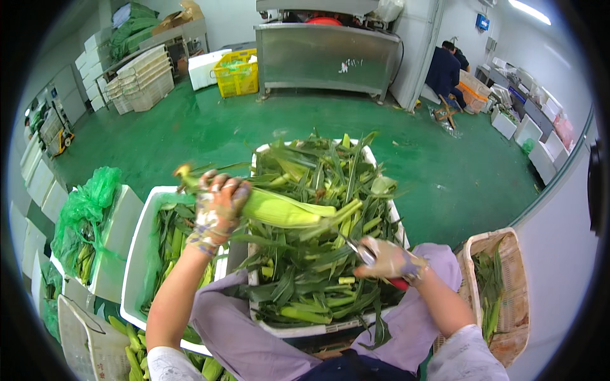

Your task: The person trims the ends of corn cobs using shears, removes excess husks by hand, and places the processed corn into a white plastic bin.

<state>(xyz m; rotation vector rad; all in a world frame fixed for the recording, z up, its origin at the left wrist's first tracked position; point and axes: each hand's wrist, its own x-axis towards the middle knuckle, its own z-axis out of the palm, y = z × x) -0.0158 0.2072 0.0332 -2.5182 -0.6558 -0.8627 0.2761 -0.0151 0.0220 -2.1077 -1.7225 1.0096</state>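
Observation:
My left hand, in a stained glove, grips a green ear of corn in its husk near the silk end. The ear lies almost level above a white plastic crate, heaped with cut corn husks and leaves. In my right hand, also gloved, is a pair of pruning shears with metal jaws and a red handle part showing below. The blade tips are near the stalk end of the ear, blurred; whether they touch it I cannot tell.
To the left stands a foam box of corn, with a green plastic bag beyond it. A dirty plastic crate holding leaves is at my right. Ahead are a steel machine and a yellow crate. A person sits far right.

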